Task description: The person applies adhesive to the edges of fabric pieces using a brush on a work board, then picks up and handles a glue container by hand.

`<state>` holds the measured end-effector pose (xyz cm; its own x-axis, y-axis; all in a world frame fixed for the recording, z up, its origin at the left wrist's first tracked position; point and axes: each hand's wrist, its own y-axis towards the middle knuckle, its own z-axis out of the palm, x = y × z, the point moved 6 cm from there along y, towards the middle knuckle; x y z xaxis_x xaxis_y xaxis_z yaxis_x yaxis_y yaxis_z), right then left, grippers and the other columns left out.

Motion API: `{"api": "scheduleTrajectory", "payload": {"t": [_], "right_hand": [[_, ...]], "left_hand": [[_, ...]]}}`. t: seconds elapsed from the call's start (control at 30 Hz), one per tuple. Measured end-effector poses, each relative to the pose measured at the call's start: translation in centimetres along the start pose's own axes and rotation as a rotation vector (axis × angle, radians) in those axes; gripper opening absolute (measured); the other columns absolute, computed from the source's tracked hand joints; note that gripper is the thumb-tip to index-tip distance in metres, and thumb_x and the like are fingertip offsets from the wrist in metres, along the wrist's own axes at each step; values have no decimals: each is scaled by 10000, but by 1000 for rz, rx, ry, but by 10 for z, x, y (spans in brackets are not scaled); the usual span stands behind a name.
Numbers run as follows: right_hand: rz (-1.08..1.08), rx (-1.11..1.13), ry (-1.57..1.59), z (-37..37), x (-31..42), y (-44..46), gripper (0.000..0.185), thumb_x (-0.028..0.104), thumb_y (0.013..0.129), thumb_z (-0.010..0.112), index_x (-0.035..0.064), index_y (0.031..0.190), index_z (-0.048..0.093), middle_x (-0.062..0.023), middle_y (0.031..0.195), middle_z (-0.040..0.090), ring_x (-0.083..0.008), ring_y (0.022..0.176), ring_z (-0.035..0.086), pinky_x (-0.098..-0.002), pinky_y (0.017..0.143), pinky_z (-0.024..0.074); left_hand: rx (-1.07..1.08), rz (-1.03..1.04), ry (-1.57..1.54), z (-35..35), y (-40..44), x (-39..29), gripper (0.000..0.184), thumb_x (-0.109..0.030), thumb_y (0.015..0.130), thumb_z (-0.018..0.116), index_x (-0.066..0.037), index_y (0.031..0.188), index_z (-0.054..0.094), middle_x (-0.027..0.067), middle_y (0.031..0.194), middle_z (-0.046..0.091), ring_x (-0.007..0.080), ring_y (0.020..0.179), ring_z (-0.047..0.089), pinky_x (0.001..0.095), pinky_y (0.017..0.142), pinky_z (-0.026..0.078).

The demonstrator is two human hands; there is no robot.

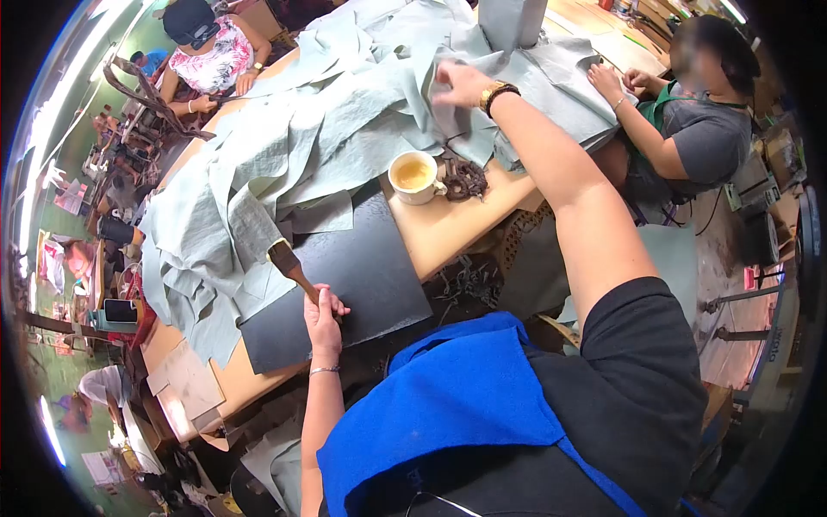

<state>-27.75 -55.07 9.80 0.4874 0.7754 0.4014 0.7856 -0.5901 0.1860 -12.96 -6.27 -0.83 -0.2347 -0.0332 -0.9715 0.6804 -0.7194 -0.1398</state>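
A flat brush [291, 269] with a wooden handle is gripped in my left hand [324, 319], bristle end up and pointing away from me. Under that hand lies a dark flat board [370, 267]. My right hand [465, 84] reaches far out over a heap of pale grey-green sheets [345, 121]; its fingers are blurred against the material, so whether they hold a sheet is unclear. Between my arms, a white cup [415, 179] of yellowish liquid stands at the table's near side. Beside its handle sits a dark brown clump [465, 179].
The tan table [444, 228] runs diagonally before me. A grey block-like container [510, 21] stands at the far side. One person [215, 56] works at the far left, another [706, 129] at the right. Flat pieces [185, 379] lie on the left corner.
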Motion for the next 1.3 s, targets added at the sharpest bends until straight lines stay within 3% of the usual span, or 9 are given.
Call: {"api": "scheduleTrajectory", "payload": {"t": [0.17, 0.47, 0.57, 0.63, 0.7, 0.77, 0.83, 0.93, 1.3], "right_hand": [[134, 201, -356, 47, 20, -28, 1103, 613, 565, 843, 6, 1372, 401, -241, 1340, 512, -367, 1286, 473, -457, 1045, 437], [218, -6, -117, 29, 25, 36, 477, 249, 772, 681, 26, 1185, 594, -241, 1201, 635, -368, 1152, 604, -449, 983, 481], [265, -58, 464, -19, 39, 47, 491, 386, 792, 670, 22, 1120, 634, -175, 1067, 692, -313, 975, 667, -387, 871, 541], [253, 103, 1674, -8, 39, 54, 445, 417, 858, 600, 44, 1098, 645, -93, 974, 690, -262, 849, 653, -396, 804, 546], [274, -119, 1725, 7, 19, 47, 379, 377, 907, 546, 61, 1093, 643, -68, 905, 672, -189, 766, 625, -369, 854, 506], [540, -75, 1669, 66, -22, 31, 374, 274, 931, 536, -2, 1157, 648, -100, 976, 701, -242, 858, 659, -351, 853, 484], [405, -132, 717, 111, -94, 40, 411, 344, 920, 588, 7, 1141, 673, -147, 1071, 709, -212, 953, 667, -373, 829, 500], [586, -370, 145, 82, -51, -22, 420, 345, 940, 572, 7, 1182, 632, -185, 1142, 687, -235, 995, 672, -355, 846, 518], [558, -55, -270, 90, -34, -10, 361, 290, 925, 562, 32, 1167, 632, -171, 1110, 688, -249, 972, 672, -368, 830, 518]], "left_hand": [[38, 68, 53, 1, 0, 4, 117, -183, 1039, 479, -77, 1087, 487, -17, 700, 431, 82, 619, 447, 255, 602, 454], [41, 85, 68, 2, -1, 3, 114, -172, 1036, 481, -71, 1088, 489, -20, 696, 432, 78, 615, 441, 257, 602, 452], [33, 79, 75, 3, -2, 2, 113, -171, 1038, 480, -72, 1089, 490, -21, 699, 431, 77, 617, 436, 257, 602, 452], [29, 78, 75, 3, -2, 1, 112, -172, 1038, 481, -73, 1088, 492, -23, 700, 429, 74, 617, 433, 255, 602, 452], [25, 86, 60, 3, -2, 2, 110, -173, 1038, 483, -74, 1086, 494, -25, 702, 428, 72, 618, 430, 254, 601, 452], [24, 79, 49, 4, -2, 2, 109, -174, 1038, 486, -76, 1084, 496, -26, 703, 429, 69, 619, 430, 251, 599, 451], [20, 75, 49, 3, -2, 0, 109, -175, 1036, 490, -78, 1084, 499, -27, 703, 430, 67, 619, 430, 249, 598, 452], [13, 66, 48, 3, -3, 2, 111, -179, 1035, 495, -79, 1084, 501, -28, 704, 432, 66, 620, 433, 248, 599, 454], [-1, 47, 61, 3, -2, 2, 125, -180, 1034, 494, -68, 1089, 499, -24, 710, 439, 69, 623, 440, 254, 606, 459]]}}
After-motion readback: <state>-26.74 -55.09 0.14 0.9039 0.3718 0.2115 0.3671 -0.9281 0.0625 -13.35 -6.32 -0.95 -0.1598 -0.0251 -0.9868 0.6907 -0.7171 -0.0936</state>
